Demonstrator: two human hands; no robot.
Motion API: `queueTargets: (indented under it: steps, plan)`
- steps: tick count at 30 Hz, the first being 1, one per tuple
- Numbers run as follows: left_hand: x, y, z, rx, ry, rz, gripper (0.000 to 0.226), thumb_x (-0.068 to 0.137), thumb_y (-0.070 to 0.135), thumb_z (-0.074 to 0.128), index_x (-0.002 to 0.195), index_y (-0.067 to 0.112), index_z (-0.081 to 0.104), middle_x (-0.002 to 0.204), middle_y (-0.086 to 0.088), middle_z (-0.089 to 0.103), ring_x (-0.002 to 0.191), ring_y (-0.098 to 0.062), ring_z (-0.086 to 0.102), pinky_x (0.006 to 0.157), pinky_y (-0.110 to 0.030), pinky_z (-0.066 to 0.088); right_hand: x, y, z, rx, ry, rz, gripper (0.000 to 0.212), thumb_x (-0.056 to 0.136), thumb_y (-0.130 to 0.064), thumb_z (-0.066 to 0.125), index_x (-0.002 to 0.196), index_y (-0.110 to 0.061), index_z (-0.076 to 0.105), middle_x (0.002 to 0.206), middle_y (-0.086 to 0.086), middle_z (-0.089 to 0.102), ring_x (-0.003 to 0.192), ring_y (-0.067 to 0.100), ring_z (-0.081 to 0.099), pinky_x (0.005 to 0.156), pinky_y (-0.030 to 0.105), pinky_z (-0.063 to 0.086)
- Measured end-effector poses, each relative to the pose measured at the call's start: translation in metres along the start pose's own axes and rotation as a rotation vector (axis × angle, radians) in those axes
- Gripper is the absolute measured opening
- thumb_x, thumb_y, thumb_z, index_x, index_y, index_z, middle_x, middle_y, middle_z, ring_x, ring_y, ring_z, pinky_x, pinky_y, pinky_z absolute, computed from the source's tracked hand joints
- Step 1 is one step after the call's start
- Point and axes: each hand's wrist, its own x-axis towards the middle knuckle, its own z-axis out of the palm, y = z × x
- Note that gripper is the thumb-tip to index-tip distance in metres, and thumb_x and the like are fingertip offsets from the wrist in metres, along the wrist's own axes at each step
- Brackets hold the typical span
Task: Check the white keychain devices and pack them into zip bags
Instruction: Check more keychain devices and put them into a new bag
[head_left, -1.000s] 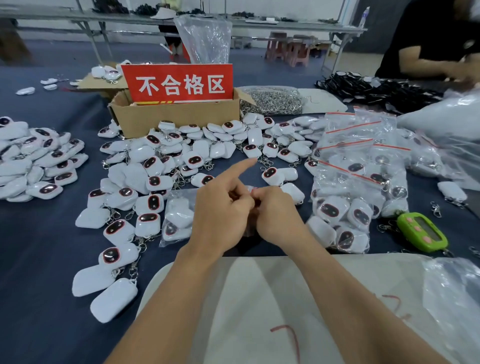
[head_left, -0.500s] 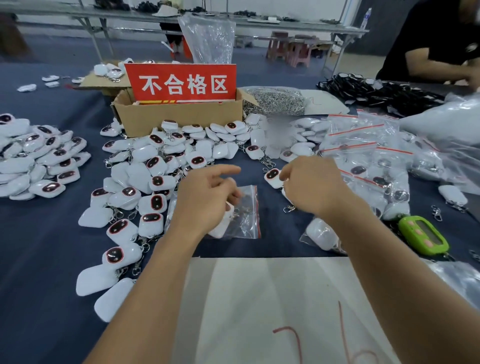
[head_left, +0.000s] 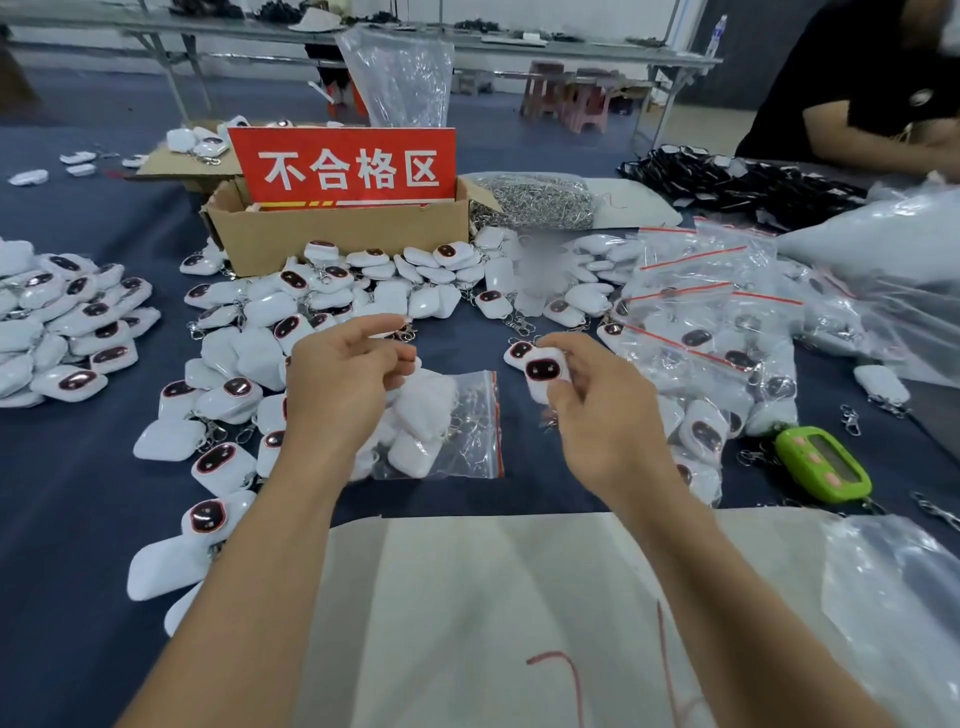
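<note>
My right hand (head_left: 602, 415) pinches one white keychain device (head_left: 543, 371), its dark oval face turned up, just right of a clear zip bag (head_left: 457, 431). The bag lies on the blue cloth with its red zip strip to the right and a few white devices inside. My left hand (head_left: 337, 389) is over the bag's left end with curled fingers and seems to hold it there. Loose white devices (head_left: 270, 332) are heaped behind and left of my hands, and another heap (head_left: 67, 322) sits at the far left.
A cardboard box (head_left: 337, 239) with a red sign stands behind the heap. A bag of metal rings (head_left: 535, 200) lies to its right. Filled zip bags (head_left: 717, 322) pile at the right, near a green gadget (head_left: 823, 465). A white sheet (head_left: 519, 597) covers the front. Another person (head_left: 872, 104) sits far right.
My hands separated; the right reached to the loose devices, took one and drew it back beside the bag. The left lowered the zip bag onto the cloth.
</note>
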Motion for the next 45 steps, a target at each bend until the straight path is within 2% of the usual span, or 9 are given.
queueTargets:
  steps: [3, 6, 10, 12, 14, 17, 30, 39, 45]
  plan:
    - [-0.009, 0.003, 0.01, 0.046, -0.059, 0.076, 0.031, 0.086, 0.0, 0.064, 0.099, 0.025, 0.078, 0.078, 0.001, 0.078, 0.068, -0.01, 0.068, 0.059, -0.018, 0.052, -0.02, -0.001, 0.016, 0.574, 0.093, 0.23, 0.024, 0.099, 0.002, 0.055, 0.105, -0.017, 0.069, 0.086, 0.008, 0.076, 0.066, 0.025, 0.07, 0.06, 0.036, 0.062]
    - [-0.03, 0.0, 0.036, 0.172, -0.107, 0.197, 0.026, 0.083, 0.012, 0.072, 0.096, 0.033, 0.079, 0.071, 0.011, 0.073, 0.059, -0.004, 0.061, 0.057, -0.016, 0.049, -0.024, 0.001, 0.025, 0.704, 0.034, 0.323, 0.023, 0.097, 0.006, 0.056, 0.105, -0.01, 0.07, 0.09, 0.012, 0.078, 0.074, 0.033, 0.075, 0.062, 0.034, 0.061]
    - [-0.054, -0.012, 0.062, 0.322, -0.132, 0.289, 0.02, 0.088, 0.022, 0.067, 0.096, 0.035, 0.079, 0.081, 0.025, 0.073, 0.077, 0.003, 0.067, 0.066, -0.009, 0.046, -0.021, 0.002, 0.02, 0.712, 0.038, 0.294, 0.025, 0.096, 0.001, 0.056, 0.099, -0.017, 0.073, 0.092, 0.017, 0.077, 0.089, 0.039, 0.075, 0.064, 0.04, 0.063]
    - [-0.057, -0.014, 0.065, 0.322, -0.109, 0.306, 0.021, 0.087, 0.023, 0.064, 0.096, 0.033, 0.08, 0.085, 0.026, 0.074, 0.083, 0.004, 0.068, 0.07, -0.008, 0.046, -0.02, 0.004, 0.019, 0.678, 0.036, 0.279, 0.017, 0.092, -0.01, 0.06, 0.097, -0.019, 0.074, 0.096, 0.015, 0.078, 0.094, 0.039, 0.074, 0.073, 0.047, 0.064]
    - [-0.058, -0.015, 0.065, 0.298, -0.092, 0.332, 0.022, 0.084, 0.022, 0.064, 0.095, 0.032, 0.079, 0.083, 0.025, 0.074, 0.083, 0.003, 0.068, 0.071, -0.006, 0.045, -0.018, 0.005, 0.019, 0.626, 0.024, 0.274, 0.019, 0.082, -0.02, 0.061, 0.095, -0.021, 0.074, 0.096, 0.014, 0.078, 0.097, 0.039, 0.074, 0.087, 0.058, 0.06]
    - [-0.06, -0.015, 0.065, 0.279, -0.086, 0.387, 0.023, 0.083, 0.016, 0.066, 0.092, 0.033, 0.079, 0.079, 0.022, 0.073, 0.081, -0.003, 0.068, 0.071, -0.007, 0.044, -0.016, 0.007, 0.017, 0.568, 0.017, 0.251, 0.022, 0.076, -0.02, 0.058, 0.091, -0.024, 0.074, 0.093, 0.016, 0.077, 0.096, 0.042, 0.072, 0.089, 0.064, 0.056]
    - [-0.065, -0.013, 0.066, 0.242, -0.104, 0.384, 0.012, 0.078, 0.024, 0.07, 0.082, 0.034, 0.075, 0.072, 0.012, 0.07, 0.065, -0.011, 0.064, 0.063, -0.025, 0.054, -0.018, 0.009, 0.016, 0.504, -0.002, 0.225, 0.023, 0.075, -0.02, 0.055, 0.089, -0.025, 0.073, 0.084, 0.009, 0.077, 0.088, 0.033, 0.074, 0.087, 0.061, 0.058]
    - [-0.062, -0.015, 0.066, 0.192, -0.1, 0.326, 0.013, 0.075, 0.02, 0.071, 0.08, 0.032, 0.074, 0.071, 0.009, 0.071, 0.064, -0.01, 0.065, 0.06, -0.019, 0.053, -0.021, 0.008, 0.015, 0.488, -0.068, 0.176, 0.028, 0.079, -0.013, 0.054, 0.095, -0.025, 0.072, 0.089, 0.006, 0.079, 0.09, 0.027, 0.076, 0.092, 0.058, 0.058]
    - [-0.061, -0.015, 0.065, 0.18, -0.118, 0.351, 0.013, 0.08, 0.021, 0.074, 0.085, 0.033, 0.075, 0.075, 0.011, 0.072, 0.068, -0.013, 0.067, 0.063, -0.019, 0.054, -0.025, 0.005, 0.014, 0.461, -0.039, 0.114, 0.031, 0.075, -0.011, 0.057, 0.101, -0.024, 0.067, 0.087, 0.006, 0.078, 0.088, 0.03, 0.075, 0.086, 0.055, 0.061]
